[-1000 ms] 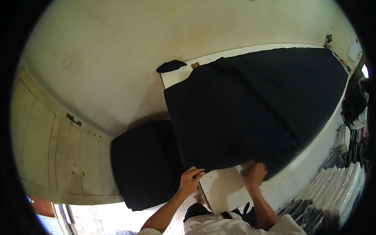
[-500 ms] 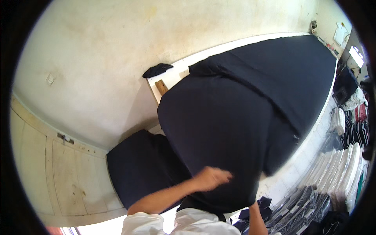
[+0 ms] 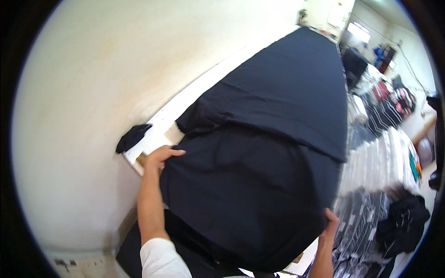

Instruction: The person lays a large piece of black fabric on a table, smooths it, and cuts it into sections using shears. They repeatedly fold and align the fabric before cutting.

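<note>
A wide sheet of black fabric (image 3: 250,180) lies over the long white table (image 3: 185,95) and sags toward me at the near end. My left hand (image 3: 161,156) grips its left edge near the table's corner, with the thumb side toward the cloth. At the right edge, my right hand (image 3: 331,222) is closed on the same fabric; some of its fingers are hidden by the cloth. A raised fold crosses the sheet beyond my hands, and the fabric past it lies flatter. More black cloth (image 3: 134,252) hangs below at the lower left.
A small black cloth bundle (image 3: 133,138) rests on the table's left corner, by the wall. To the right stand stacks of white plastic-wrapped goods (image 3: 371,160), dark wrapped garments (image 3: 361,222) and a black heap (image 3: 403,224). Striped clothes (image 3: 385,118) lie farther back.
My left hand has moved from above the middle of the fabric to its left edge and taken hold there. My right hand has come up along the right edge. The view has shifted.
</note>
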`<state>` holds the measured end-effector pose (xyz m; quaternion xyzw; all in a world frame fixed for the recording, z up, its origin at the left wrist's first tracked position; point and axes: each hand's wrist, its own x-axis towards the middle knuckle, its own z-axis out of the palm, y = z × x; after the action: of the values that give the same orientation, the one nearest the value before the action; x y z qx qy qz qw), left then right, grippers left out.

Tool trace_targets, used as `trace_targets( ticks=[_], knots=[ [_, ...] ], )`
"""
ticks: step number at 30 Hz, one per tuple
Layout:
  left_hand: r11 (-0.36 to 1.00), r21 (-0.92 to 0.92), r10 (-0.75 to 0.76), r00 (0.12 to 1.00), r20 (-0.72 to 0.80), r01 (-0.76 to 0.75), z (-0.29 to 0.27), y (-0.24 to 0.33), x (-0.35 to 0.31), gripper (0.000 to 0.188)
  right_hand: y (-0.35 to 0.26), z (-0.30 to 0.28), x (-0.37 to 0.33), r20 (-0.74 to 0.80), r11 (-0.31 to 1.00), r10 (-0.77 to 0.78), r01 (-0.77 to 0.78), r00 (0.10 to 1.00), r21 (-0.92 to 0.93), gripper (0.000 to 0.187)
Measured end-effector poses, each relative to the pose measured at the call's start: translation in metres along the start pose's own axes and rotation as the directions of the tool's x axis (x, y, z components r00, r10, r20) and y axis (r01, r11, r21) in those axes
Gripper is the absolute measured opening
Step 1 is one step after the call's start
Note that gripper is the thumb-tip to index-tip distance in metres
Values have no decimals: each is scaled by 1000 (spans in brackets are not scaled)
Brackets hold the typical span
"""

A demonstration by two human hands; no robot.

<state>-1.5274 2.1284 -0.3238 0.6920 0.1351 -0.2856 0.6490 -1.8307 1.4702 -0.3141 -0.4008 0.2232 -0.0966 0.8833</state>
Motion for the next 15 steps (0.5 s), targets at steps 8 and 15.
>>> trace_targets(
  ticks=[8,15],
  knots=[
    [917,-157,337,924,-182,-366,-159,48,-131,51,-4,-58,-198,-123,915,116,-155,985,-371,50],
    [886,142,-432,896,-100,443,-186,-55,-152,60,96,-159,-271,-448,829,381,-513,809,-223,6]
  ],
)
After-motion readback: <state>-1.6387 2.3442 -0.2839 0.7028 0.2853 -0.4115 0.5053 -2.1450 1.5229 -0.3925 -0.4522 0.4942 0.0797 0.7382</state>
